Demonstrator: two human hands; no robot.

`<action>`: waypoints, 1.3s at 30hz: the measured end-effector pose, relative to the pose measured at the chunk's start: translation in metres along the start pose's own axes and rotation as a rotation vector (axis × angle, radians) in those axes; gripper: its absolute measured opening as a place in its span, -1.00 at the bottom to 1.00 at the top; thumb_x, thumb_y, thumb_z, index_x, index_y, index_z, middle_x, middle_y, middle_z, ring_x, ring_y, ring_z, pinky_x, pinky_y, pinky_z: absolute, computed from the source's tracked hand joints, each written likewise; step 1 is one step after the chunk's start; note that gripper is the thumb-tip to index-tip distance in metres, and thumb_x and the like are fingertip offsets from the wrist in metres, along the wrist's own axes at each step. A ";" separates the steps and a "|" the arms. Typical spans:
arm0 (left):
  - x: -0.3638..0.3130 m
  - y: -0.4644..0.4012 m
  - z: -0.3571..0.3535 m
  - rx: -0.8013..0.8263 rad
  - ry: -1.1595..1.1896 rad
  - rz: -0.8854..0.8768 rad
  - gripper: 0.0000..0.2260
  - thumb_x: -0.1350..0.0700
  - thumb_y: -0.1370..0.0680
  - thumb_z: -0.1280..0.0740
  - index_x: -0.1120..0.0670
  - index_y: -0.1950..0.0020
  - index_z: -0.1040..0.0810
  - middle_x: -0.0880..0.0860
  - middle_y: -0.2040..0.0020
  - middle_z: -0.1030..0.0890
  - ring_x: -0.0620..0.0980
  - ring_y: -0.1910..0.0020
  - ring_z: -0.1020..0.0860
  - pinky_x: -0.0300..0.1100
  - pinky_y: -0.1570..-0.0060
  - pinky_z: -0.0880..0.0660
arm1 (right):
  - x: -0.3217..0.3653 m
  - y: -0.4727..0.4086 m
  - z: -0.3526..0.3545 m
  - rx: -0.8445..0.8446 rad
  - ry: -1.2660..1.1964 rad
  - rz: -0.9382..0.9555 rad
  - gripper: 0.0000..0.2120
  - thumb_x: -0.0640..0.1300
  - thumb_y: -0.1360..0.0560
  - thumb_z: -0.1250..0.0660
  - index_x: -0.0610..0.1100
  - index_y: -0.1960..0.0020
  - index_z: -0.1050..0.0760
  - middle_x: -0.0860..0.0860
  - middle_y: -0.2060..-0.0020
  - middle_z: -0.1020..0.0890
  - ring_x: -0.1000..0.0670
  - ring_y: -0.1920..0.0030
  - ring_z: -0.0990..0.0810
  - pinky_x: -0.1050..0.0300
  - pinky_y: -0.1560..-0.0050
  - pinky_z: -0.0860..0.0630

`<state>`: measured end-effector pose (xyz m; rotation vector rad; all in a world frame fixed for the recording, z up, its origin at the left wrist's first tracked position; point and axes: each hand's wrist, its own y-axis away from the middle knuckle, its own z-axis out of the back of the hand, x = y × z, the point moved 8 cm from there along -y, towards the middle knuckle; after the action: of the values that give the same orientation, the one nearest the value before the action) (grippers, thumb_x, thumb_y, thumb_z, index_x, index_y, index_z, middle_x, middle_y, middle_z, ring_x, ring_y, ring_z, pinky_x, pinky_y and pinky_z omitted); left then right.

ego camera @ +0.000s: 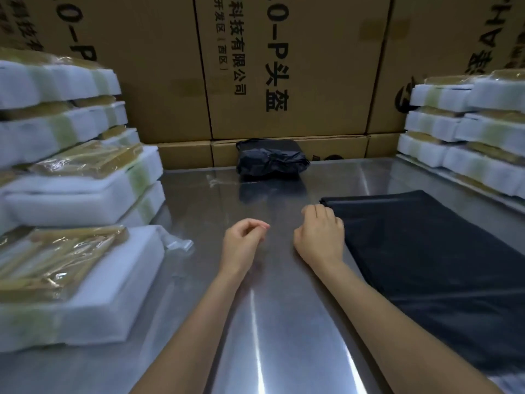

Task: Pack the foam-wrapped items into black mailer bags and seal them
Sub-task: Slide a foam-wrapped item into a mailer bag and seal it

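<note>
White foam-wrapped items with yellowish taped packets on top are stacked at the left [71, 177], and the nearest one [85, 282] lies flat by the table's left edge. A second stack of foam-wrapped items [466, 132] stands at the right. A pile of flat black mailer bags [426, 265] lies on the right of the steel table [272, 322]. A packed black bag [271, 160] sits at the back centre. My left hand [241, 243] hovers over the table's middle, fingers loosely curled, holding nothing. My right hand [319, 234] is curled at the left edge of the bag pile, empty.
Large brown cardboard boxes [284, 66] with printed characters wall off the back of the table. A scrap of clear film [179, 244] lies beside the nearest foam item. Another clear scrap [216, 180] lies near the packed bag.
</note>
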<state>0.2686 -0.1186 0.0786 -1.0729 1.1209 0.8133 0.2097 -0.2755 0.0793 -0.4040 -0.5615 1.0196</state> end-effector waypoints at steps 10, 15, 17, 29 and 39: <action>-0.006 0.073 0.015 0.036 0.073 0.006 -0.76 0.41 -0.51 -0.25 0.16 0.26 -0.57 -0.11 0.50 -0.50 -0.28 0.51 -0.42 -0.46 0.39 -0.35 | -0.065 0.059 0.018 0.490 0.199 -0.523 -0.47 0.02 -0.62 -0.04 -0.19 -0.52 -0.12 -0.27 -0.48 -0.17 -0.26 -0.47 -0.14 -0.33 -0.41 -0.13; -0.009 0.082 0.002 0.152 -0.149 -0.087 -0.80 0.33 -0.49 -0.32 0.09 0.26 -0.59 -0.03 0.36 -0.56 -0.20 0.39 -0.48 -0.28 0.25 -0.42 | -0.011 0.068 0.015 0.710 0.167 -0.396 -0.49 -0.15 -0.61 -0.11 -0.21 -0.53 -0.13 -0.26 -0.49 -0.16 -0.29 -0.46 -0.17 -0.26 -0.38 -0.27; -0.007 0.081 0.002 0.138 -0.185 -0.102 -0.86 0.32 -0.49 -0.33 0.09 0.13 -0.60 0.01 0.31 -0.57 -0.09 0.29 -0.53 -0.18 0.17 -0.45 | 0.018 0.073 0.018 0.788 -0.063 -0.407 -0.38 -0.01 -0.61 -0.16 -0.18 -0.56 -0.01 -0.25 -0.51 -0.08 -0.28 -0.49 -0.10 -0.22 -0.44 -0.18; -0.026 0.105 -0.038 0.244 -0.633 -0.311 -0.58 0.03 -0.59 -0.20 0.04 -0.45 -0.29 -0.02 -0.40 -0.39 -0.02 -0.34 -0.39 -0.10 -0.32 -0.33 | 0.019 0.068 0.053 0.463 -0.918 -0.625 -0.75 -0.12 -0.60 -0.10 -0.15 -0.22 -0.42 -0.11 0.01 -0.56 -0.13 0.00 -0.53 0.00 0.00 -0.44; 0.032 0.078 -0.012 0.611 -1.307 -0.065 -0.36 -0.38 -0.53 0.15 -0.14 -0.55 0.11 -0.04 -0.57 0.12 -0.01 -0.55 0.10 0.05 -0.46 0.15 | -0.024 0.078 0.066 0.293 -0.470 -0.309 -0.60 0.03 -0.60 -0.14 -0.03 -0.41 -0.32 0.02 -0.35 -0.45 -0.03 -0.28 -0.45 0.07 -0.08 -0.39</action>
<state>0.2020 -0.1062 0.0270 0.0506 0.1477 0.8078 0.1064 -0.2557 0.0816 0.1875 -0.8505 0.8791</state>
